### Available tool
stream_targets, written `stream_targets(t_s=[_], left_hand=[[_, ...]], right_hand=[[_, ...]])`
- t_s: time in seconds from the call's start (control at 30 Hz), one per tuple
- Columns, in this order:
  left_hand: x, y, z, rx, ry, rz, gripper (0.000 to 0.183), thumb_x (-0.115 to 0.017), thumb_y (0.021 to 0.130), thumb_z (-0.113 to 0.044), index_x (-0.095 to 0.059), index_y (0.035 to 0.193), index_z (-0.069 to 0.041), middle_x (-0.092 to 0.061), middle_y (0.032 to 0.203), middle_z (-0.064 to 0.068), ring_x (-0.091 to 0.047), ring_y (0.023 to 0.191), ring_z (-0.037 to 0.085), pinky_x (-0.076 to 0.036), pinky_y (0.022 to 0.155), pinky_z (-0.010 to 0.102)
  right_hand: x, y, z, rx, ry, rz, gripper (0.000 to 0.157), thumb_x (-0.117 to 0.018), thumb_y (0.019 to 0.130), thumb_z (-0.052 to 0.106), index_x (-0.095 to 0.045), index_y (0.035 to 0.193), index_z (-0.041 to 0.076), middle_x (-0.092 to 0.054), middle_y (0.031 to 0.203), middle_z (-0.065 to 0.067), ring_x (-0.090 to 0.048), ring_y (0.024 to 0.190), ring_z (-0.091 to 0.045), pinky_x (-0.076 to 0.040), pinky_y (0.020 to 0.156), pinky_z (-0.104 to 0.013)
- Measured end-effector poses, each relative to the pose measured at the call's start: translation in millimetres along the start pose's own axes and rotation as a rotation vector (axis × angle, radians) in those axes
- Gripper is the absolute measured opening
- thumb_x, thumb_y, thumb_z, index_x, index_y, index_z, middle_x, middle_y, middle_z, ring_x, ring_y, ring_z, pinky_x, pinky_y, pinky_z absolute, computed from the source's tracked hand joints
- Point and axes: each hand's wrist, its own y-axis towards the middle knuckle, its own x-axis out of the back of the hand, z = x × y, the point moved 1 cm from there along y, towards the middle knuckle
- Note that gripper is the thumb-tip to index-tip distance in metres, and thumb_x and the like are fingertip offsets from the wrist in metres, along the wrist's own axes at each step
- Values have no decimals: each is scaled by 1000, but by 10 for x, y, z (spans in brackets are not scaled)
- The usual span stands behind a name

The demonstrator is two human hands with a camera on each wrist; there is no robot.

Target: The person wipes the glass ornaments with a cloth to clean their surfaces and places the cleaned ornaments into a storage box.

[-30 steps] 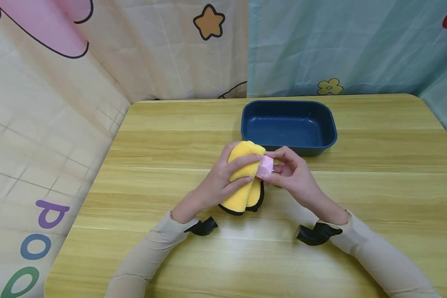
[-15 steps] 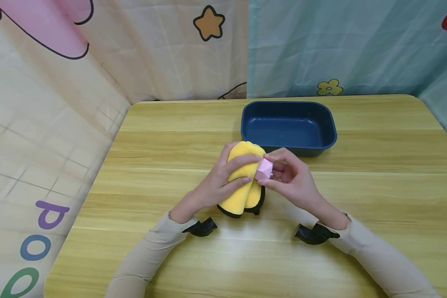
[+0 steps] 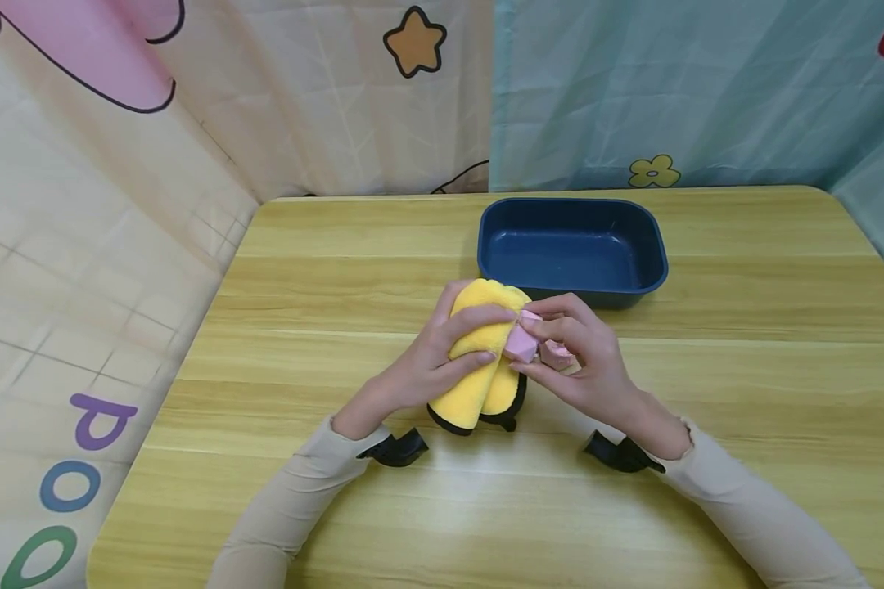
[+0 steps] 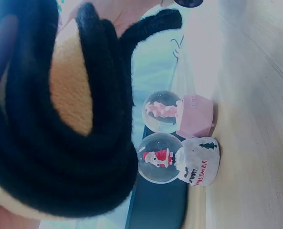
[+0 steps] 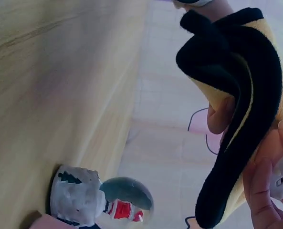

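In the head view my left hand (image 3: 429,360) grips a folded yellow cloth (image 3: 471,393) with black edging. My right hand (image 3: 597,364) pinches the faceted pink base of a snow globe (image 3: 521,343) at the cloth's right side; its other end is hidden in the folds. On the table in the left wrist view stand a pink-based snow globe (image 4: 193,115) and, beside it, a white-based one (image 4: 201,162) with a Santa inside. Behind my right fingers, part of a pink base (image 3: 557,355) shows in the head view.
A dark blue rectangular bin (image 3: 570,254) stands just beyond my hands, toward the back of the wooden table (image 3: 339,270). Printed curtains (image 3: 302,98) hang behind the table and at its sides.
My right fingers have shifted their hold, and the pink base has turned slightly against the cloth. Another pink base has come into sight behind them. The left hand keeps its grip.
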Motion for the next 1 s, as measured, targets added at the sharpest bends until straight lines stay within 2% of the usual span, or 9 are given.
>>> stream_targets(t_s=[0.13, 0.27, 0.37, 0.47, 0.6, 0.87, 1.0], left_hand=[[1, -2, -4, -5, -29, 9, 36, -56, 92, -8, -46, 125, -15, -28, 134, 16, -38, 121, 23, -45, 88, 29], [0, -6, 0, 4, -52, 9, 34, -55, 93, -11, -45, 125, -15, -28, 134, 15, -36, 122, 23, -44, 88, 30], [-2, -6, 5, 13, -62, 4, 31, -54, 94, -17, -46, 125, -15, -30, 133, 15, -36, 121, 22, -43, 89, 30], [-4, -3, 9, 20, -68, 0, 31, -53, 95, -26, -47, 124, -15, -31, 132, 14, -35, 121, 22, -42, 90, 31], [-10, -4, 9, 27, -77, 1, 33, -51, 96, -31, -47, 124, -15, -31, 132, 14, -35, 121, 22, -42, 91, 32], [-9, -1, 7, 42, -81, 6, 34, -51, 96, -29, -46, 126, -14, -31, 134, 14, -35, 121, 22, -44, 89, 31], [-22, 7, 16, 35, -84, -8, 35, -50, 96, -31, -46, 126, -13, -32, 133, 14, -35, 121, 22, -44, 89, 31]], right_hand=[[12, 13, 3, 96, -96, 12, 33, -66, 85, 28, -63, 92, -3, -57, 99, -25, -58, 97, -17, -46, 92, -12], [9, 12, -1, 213, -186, 16, 25, -62, 89, 25, -64, 89, 0, -58, 97, -26, -59, 86, -23, -47, 91, -13], [-8, 23, -2, 313, -278, 6, 19, -62, 90, 21, -67, 89, 3, -60, 94, -22, -60, 80, -24, -51, 87, -17], [-22, 39, 4, 376, -334, 4, 14, -62, 90, 17, -69, 92, 5, -62, 92, -18, -61, 78, -24, -53, 84, -23], [-18, 51, 21, 400, -358, 10, 12, -61, 91, 15, -69, 93, 6, -62, 91, -17, -61, 78, -23, -54, 79, -25], [8, 68, 37, 452, -367, 69, 13, -56, 93, 10, -65, 100, 3, -65, 95, -16, -60, 84, -27, -52, 72, -32], [13, 81, 42, 453, -369, 64, 12, -57, 93, 10, -64, 100, 4, -65, 95, -17, -61, 82, -26, -53, 70, -33]])
